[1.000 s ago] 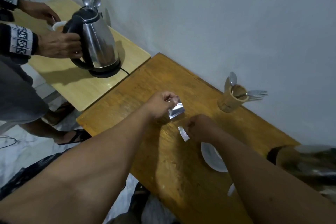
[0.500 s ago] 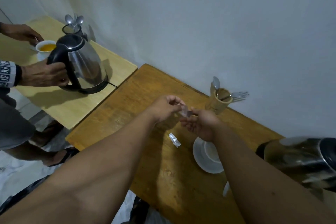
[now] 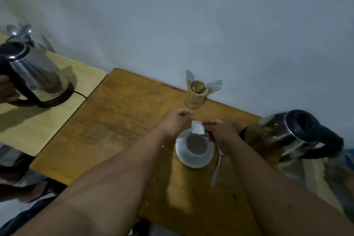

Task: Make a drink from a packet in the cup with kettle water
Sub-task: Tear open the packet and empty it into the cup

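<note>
A white cup (image 3: 197, 144) stands on a white saucer (image 3: 192, 162) on the brown wooden table (image 3: 118, 120). My right hand (image 3: 223, 135) pinches a small silvery packet (image 3: 197, 127) and holds it tilted just above the cup's far rim. My left hand (image 3: 175, 122) is close beside the packet's left top corner with its fingertips pinched; whether they touch the packet is unclear. A steel kettle (image 3: 287, 132) with a black lid and handle sits at the right, just beyond my right hand.
A spoon (image 3: 217, 168) lies on the table to the right of the saucer. A wooden holder (image 3: 197, 95) with spoons and forks stands by the wall. On the paler table (image 3: 38, 126) at left, another person's hand (image 3: 7, 90) grips a second kettle (image 3: 32, 74).
Both hands have carried the packet to the right, from above the bare table to over the cup. The view has swung right, so the right kettle now shows in full.
</note>
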